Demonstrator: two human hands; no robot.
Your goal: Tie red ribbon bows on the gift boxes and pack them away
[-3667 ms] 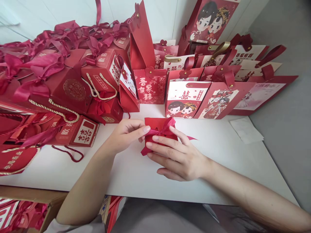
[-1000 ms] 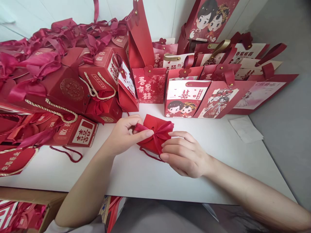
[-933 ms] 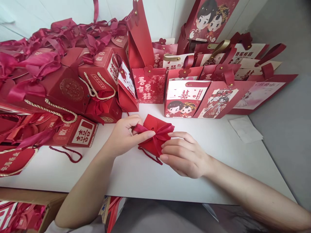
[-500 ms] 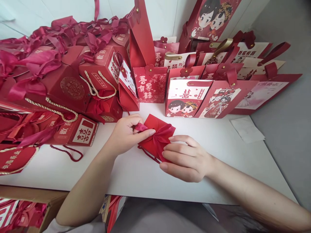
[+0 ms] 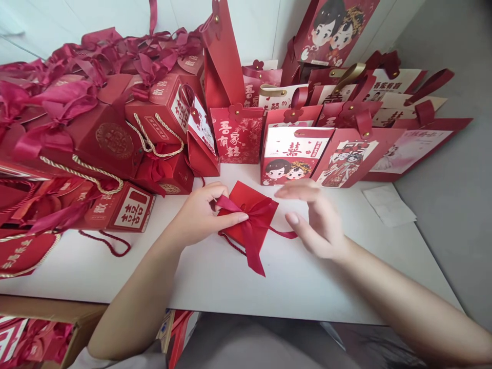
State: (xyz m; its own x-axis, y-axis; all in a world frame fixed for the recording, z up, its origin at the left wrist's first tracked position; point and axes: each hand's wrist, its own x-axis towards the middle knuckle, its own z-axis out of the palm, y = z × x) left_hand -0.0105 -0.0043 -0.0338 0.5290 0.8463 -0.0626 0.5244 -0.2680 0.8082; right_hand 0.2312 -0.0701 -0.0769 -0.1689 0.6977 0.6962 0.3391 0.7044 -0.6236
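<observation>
A small red gift box (image 5: 246, 192) sits at an angle on the white table, with a dark red cord handle (image 5: 235, 245) at its near left side. Across its top lies a crimson ribbon (image 5: 255, 255) gathered into a bow, one tail hanging over the near side and another trailing right. My left hand (image 5: 209, 212) pinches the bow's left loop between thumb and fingers. My right hand (image 5: 317, 218), slightly blurred, hovers right of the box with thumb and fingers apart, holding nothing, close to the trailing tail's end.
Stacked red boxes with ribbon bows (image 5: 115, 133) fill the left side. Upright red and white gift bags (image 5: 295, 154) stand along the back. A folded white tissue (image 5: 389, 205) lies at the right, near a grey wall (image 5: 457, 169). Below left is a cardboard carton (image 5: 86, 328) of more boxes.
My right hand has let go of the ribbon, lifted away to the right and opened. The ribbon's tails now show below and right of the bow. My left hand keeps its pinch.
</observation>
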